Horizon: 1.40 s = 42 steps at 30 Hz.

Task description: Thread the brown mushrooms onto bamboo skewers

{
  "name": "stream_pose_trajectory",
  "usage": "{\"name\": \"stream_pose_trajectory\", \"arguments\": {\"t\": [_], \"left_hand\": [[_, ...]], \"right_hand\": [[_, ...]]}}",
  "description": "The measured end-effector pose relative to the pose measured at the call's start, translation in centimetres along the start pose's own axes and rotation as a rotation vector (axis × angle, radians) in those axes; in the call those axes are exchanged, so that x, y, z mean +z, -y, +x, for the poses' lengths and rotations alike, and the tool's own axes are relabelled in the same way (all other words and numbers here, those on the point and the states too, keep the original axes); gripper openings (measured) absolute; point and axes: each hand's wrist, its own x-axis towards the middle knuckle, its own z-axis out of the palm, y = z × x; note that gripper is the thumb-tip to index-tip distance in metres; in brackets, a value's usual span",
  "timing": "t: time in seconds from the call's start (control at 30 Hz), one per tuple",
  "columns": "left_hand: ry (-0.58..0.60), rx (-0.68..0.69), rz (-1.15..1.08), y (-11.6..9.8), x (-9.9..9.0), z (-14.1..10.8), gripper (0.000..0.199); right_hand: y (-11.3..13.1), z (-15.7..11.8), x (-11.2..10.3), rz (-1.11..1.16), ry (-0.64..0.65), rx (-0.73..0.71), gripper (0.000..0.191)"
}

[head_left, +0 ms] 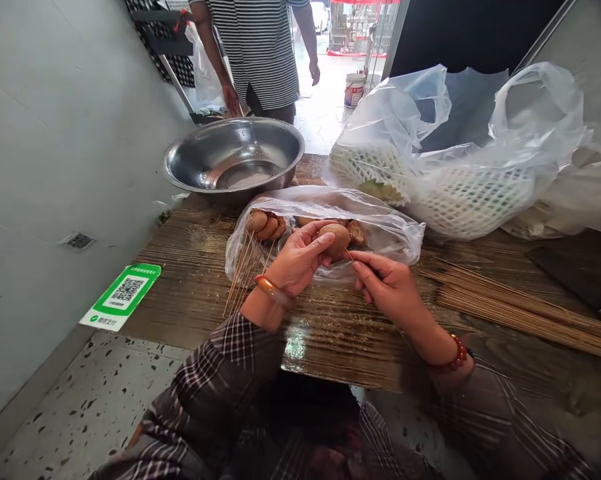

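Brown mushrooms (357,233) are held in a clear bag (403,235); over its mouth, one mushroom cap (336,241) is gripped by the left hand (300,260), its edge met by a skewer (349,255) pinched in the right hand (384,283). Behind, net-wrapped produce (480,190) is contained in a larger bag (547,137) near a steel basin (193,160).

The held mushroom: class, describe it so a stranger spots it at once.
On the wooden table, find the clear bag nearer than the metal bowl. By it, the left hand holds this round brown mushroom; only this one is gripped, a stick from the right hand meeting it.
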Motion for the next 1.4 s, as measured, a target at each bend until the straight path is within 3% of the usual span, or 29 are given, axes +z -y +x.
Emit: {"name": "stream_pose_trajectory", "arguments": {"t": [0.43, 0.83, 1.2, 1.3, 1.4], "left_hand": [[0.027, 0.028, 0.037, 0.5, 0.1, -0.1, 0.047], [-0.043, 0.068, 0.073, 2.2, 1.8, -1.0, 0.044], [-0.010, 0.055, -0.018, 1.1, 1.3, -1.4, 0.056], [0.071, 0.013, -0.020, 1.0, 1.4, -1.4, 0.051], [0.054, 0.035, -0.053, 0.8, 1.3, -1.4, 0.047]], "right_hand": [[-0.2, 0.1, 0.0, -0.019, -0.020, 0.013, 0.037], [-0.3, 0.4, 0.1, -0.032, -0.083, -0.001, 0.042], [-0.1, 0.2, 0.5, 0.015, -0.040, -0.026, 0.043], [-0.2, 0.2, 0.4, 0.001, -0.045, -0.033, 0.044], [-0.2, 0.1, 0.3, -0.004, -0.020, -0.026, 0.039]]}}
